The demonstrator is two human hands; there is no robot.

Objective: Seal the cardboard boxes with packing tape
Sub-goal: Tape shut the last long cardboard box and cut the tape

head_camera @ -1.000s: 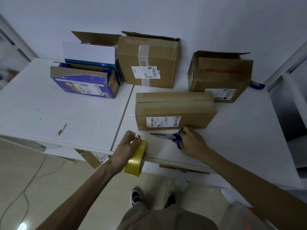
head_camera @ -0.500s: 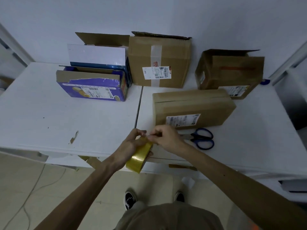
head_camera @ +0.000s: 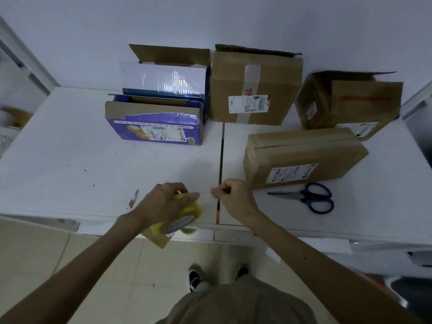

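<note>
**Now, draw the tape out flat and long enough**

The fingers [head_camera: 217, 191] of the right hand [head_camera: 233, 198] are curled into a tight pinch, seemingly on the tape end [head_camera: 205, 194] (the strip is clear and hard to make out against the white). Just beside them, the left hand [head_camera: 163, 203] wraps over the yellow tape roll [head_camera: 192, 210], its fingers curled round the rim, above the front edge of the worktop [head_camera: 70, 160]. The two hands are near each other, so only a short length looks drawn off.

To do this well, I would pull the right hand away level while the left lets the roll turn. The strip should stay flat and taut so it cannot fold onto itself or stick to the worktop. Draw enough to run along the top seam of the flat cardboard box [head_camera: 304, 157] and lap down both ends. That box lies just beyond the right hand, flaps closed and label facing forward (whether its seam already carries tape I cannot tell). Press the end down on one end face first, then smooth along the seam.

The scissors [head_camera: 302, 197] lie on the worktop to the right of that hand, apart from the box and handy for the cut. Further back stand a purple box [head_camera: 154, 129], a tall brown box [head_camera: 254, 90] and an open brown box [head_camera: 350, 101].
</note>
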